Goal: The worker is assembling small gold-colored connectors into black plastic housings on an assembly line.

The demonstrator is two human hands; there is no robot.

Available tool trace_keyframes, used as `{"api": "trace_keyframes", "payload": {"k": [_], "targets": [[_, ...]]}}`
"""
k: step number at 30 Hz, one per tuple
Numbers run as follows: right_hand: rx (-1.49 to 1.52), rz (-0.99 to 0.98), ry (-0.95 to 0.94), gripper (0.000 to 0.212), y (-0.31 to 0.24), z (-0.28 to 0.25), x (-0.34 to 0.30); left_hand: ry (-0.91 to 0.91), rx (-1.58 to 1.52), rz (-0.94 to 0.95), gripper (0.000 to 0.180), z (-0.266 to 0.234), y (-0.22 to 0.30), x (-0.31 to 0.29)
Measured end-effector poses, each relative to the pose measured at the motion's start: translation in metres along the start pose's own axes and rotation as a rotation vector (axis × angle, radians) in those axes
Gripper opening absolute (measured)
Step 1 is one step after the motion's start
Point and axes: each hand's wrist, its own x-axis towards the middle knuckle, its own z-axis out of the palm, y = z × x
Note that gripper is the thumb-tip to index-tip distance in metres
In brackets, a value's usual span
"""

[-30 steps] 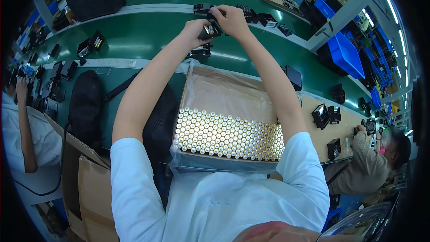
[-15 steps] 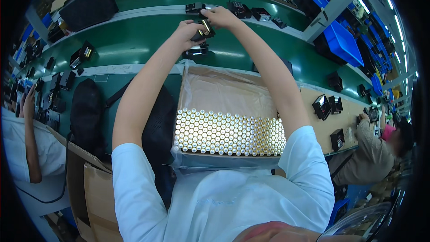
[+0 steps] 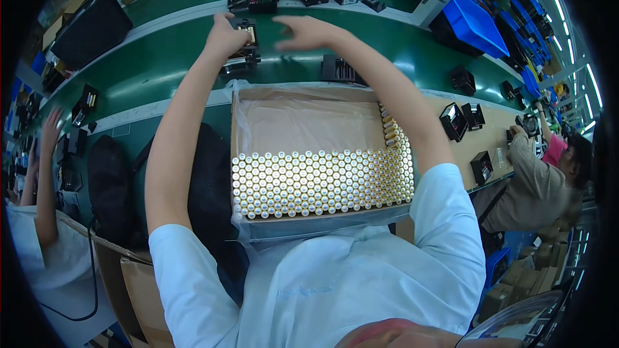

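Note:
My left hand (image 3: 225, 37) is closed on a black plastic battery case (image 3: 247, 29) above the green belt. Gold-coloured batteries show in the case's open side. My right hand (image 3: 304, 32) is apart from it on the right, empty, its fingers stretched out and slightly smeared by motion. Just below my left hand another black case (image 3: 240, 63) lies on the belt. Between my forearms stands a plastic-lined carton (image 3: 309, 116). Tightly packed upright batteries (image 3: 316, 183) fill its near part, and bare brown lining shows behind them.
Black cases (image 3: 255, 2) sit on the ledge beyond my hands. Another black case (image 3: 338, 69) lies by the carton's far edge. A blue bin (image 3: 474, 22) is at the far right. A black bag (image 3: 111, 183) lies left. Co-workers sit on both sides.
My right hand has come away from beside the black cases and opened, moving apart from my left hand. The left hand still holds its battery case. The whole view has shifted.

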Motion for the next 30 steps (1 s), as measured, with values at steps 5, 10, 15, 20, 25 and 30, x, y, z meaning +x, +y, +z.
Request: {"api": "trace_keyframes", "payload": {"k": [5,10,15,20,25,30], "targets": [[-0.465,-0.005,-0.428,0.083,0.035,-0.013,-0.065,0.385,1.096,0.259,0.058,-0.007,0.006,-0.017],[-0.344,0.003,-0.208,0.081,0.017,-0.029,-0.077,0.233,1.042,0.694,0.057,0.003,0.003,-0.011],[-0.102,-0.239,0.313,0.068,0.01,-0.026,-0.068,-0.477,-0.142,0.189,0.057,0.037,0.036,-0.046],[-0.264,-0.461,0.35,0.056,0.001,-0.045,-0.101,-0.332,-0.243,0.347,0.052,0.054,0.024,-0.024],[-0.139,-0.675,-0.036,0.025,0.037,-0.065,-0.168,-0.276,-0.254,0.215,0.048,0.051,0.022,-0.03],[-0.298,-0.396,-0.354,0.034,0.045,-0.07,-0.227,-0.255,-0.336,0.11,0.044,0.054,0.033,-0.034]]}}
